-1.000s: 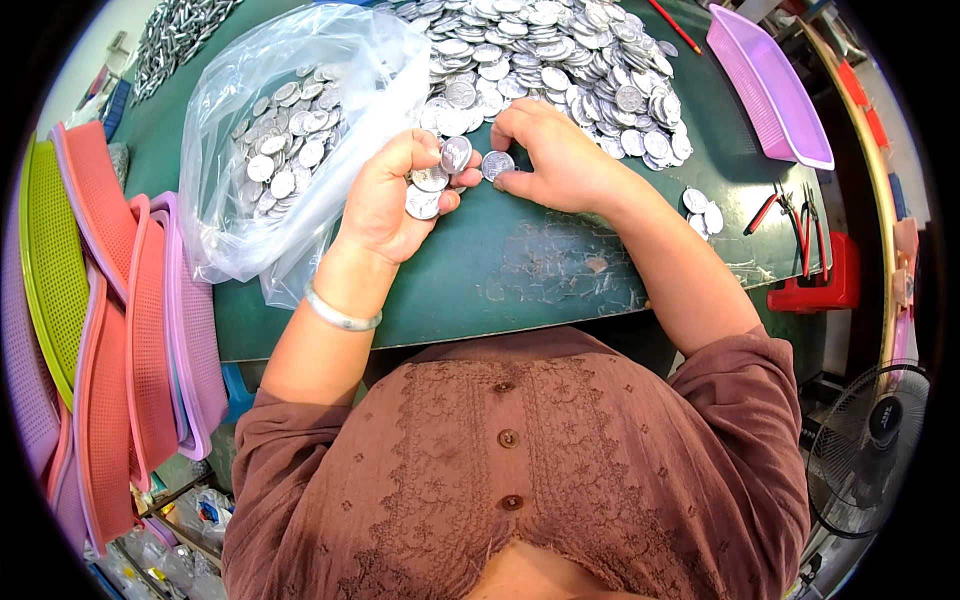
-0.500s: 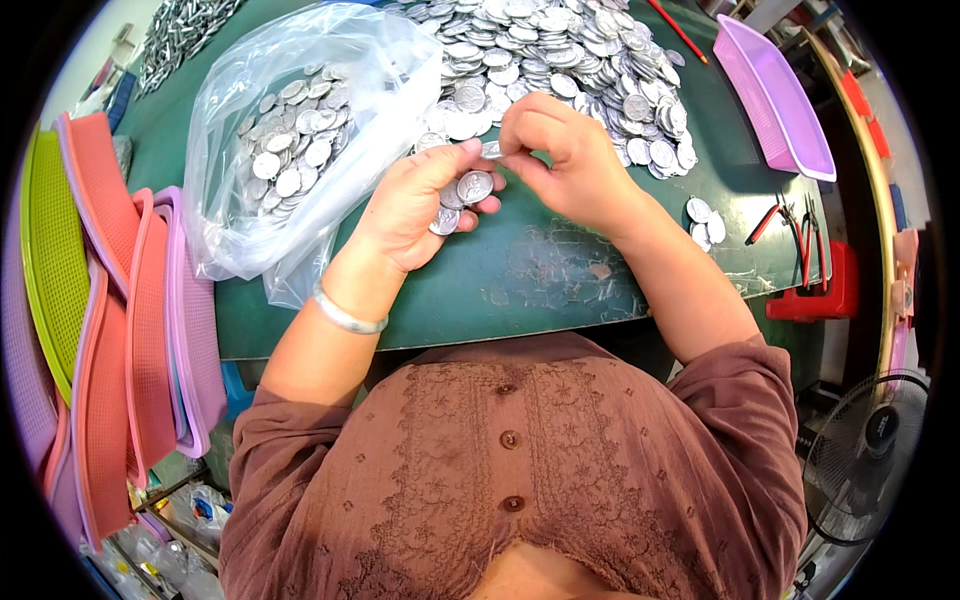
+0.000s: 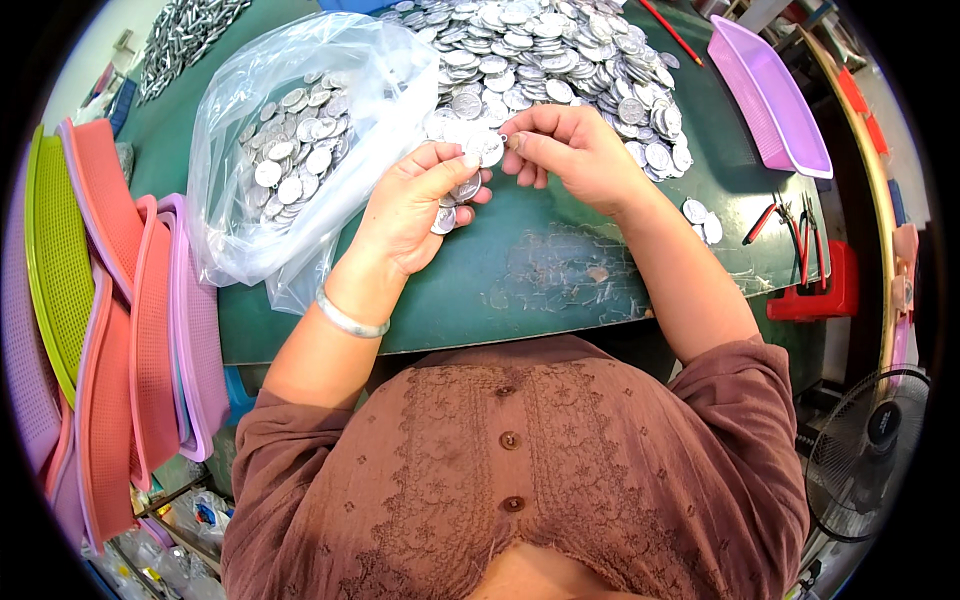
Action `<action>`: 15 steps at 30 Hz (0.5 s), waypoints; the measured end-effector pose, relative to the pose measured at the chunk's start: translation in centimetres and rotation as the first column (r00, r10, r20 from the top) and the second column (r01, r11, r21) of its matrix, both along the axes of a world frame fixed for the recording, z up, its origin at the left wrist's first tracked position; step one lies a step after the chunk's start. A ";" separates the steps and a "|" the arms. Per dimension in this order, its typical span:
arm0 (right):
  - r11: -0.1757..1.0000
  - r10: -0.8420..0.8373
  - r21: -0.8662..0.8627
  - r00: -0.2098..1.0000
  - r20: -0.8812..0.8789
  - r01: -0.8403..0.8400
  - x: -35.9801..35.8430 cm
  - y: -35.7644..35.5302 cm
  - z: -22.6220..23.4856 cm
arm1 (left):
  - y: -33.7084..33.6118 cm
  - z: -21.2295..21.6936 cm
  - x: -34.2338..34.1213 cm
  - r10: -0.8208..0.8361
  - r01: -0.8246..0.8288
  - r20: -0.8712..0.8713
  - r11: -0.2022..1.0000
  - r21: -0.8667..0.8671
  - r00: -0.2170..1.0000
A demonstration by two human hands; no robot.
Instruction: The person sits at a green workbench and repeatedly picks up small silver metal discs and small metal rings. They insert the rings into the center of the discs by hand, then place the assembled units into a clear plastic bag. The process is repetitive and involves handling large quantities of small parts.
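Observation:
My left hand (image 3: 412, 200) is closed round several silver round medals (image 3: 443, 218), which lie in its palm and fingers. Between its thumb and forefinger it also grips one silver medal (image 3: 486, 149), face up. At that medal's right edge, by a small loop, the fingertips of my right hand (image 3: 570, 155) are pinched. Just beyond both hands spreads a big heap of similar medals (image 3: 530, 55). To the left, a clear plastic bag (image 3: 400, 90) lies with its mouth spread, more medals (image 3: 300, 140) inside it.
On the green table (image 3: 560, 270), pliers (image 3: 800, 235) and a few loose medals (image 3: 703, 220) lie at the right. Beyond them are a purple basket (image 3: 770, 100) and a red pen-like stick (image 3: 670, 32). Stacked baskets (image 3: 105, 300) stand at left; a fan (image 3: 865, 450) stands lower right.
The medal between my hands has turned from nearly edge-on to face up. My right hand has shifted slightly right and down, its fingers now at the medal's right edge.

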State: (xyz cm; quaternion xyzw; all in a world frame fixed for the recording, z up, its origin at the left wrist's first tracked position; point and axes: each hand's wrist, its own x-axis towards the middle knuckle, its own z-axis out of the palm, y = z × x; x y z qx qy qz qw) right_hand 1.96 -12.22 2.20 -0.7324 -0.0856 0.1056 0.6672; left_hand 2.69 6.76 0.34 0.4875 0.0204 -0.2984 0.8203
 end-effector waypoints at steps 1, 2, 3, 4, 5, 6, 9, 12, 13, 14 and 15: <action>1.000 0.011 0.017 1.000 -0.017 -0.011 0.0 0.0 0.0 | 0.0 0.1 0.0 -0.001 0.001 0.002 1.000 0.006 1.000; 1.000 0.012 0.007 1.000 -0.015 -0.012 0.0 0.0 0.0 | -0.1 0.2 -0.1 -0.001 0.001 0.004 1.000 0.011 1.000; 1.000 0.012 -0.002 1.000 -0.012 -0.012 0.0 -0.1 -0.1 | -0.1 0.3 -0.1 -0.001 0.001 0.006 1.000 0.016 1.000; 1.000 0.013 -0.011 1.000 -0.009 -0.013 0.0 -0.1 -0.2 | -0.2 0.4 -0.2 -0.012 0.011 0.010 1.000 0.024 1.000; 1.000 0.020 -0.022 1.000 -0.003 -0.020 0.0 -0.1 -0.1 | -0.3 0.6 -0.3 -0.021 0.021 0.015 0.999 0.032 1.000; 0.999 0.026 -0.033 1.000 0.002 -0.026 0.0 -0.1 -0.1 | -0.3 0.7 -0.3 -0.031 0.030 0.020 0.999 0.040 0.999; 0.991 0.074 -0.110 0.997 0.004 -0.073 0.1 -0.2 -0.1 | -0.4 0.7 -0.4 -0.111 0.112 -0.035 0.993 0.032 0.993; 0.880 0.057 -0.445 0.894 0.445 0.165 1.2 -0.8 -1.2 | -0.1 0.2 -0.2 -0.112 0.110 -0.061 0.993 -0.037 0.992; 0.785 0.099 -0.524 0.767 0.634 0.331 1.7 -1.0 -1.7 | -0.1 0.2 -0.1 -0.095 0.093 -0.064 0.995 -0.045 0.993; 0.721 0.119 -0.552 0.709 0.695 0.419 2.1 -1.0 -2.0 | -0.1 0.3 -0.1 -0.080 0.077 -0.069 0.996 -0.054 0.994; 0.651 0.147 -0.565 0.647 0.748 0.506 2.4 -0.8 -2.2 | -0.1 0.3 0.0 -0.065 0.060 -0.074 0.996 -0.064 0.995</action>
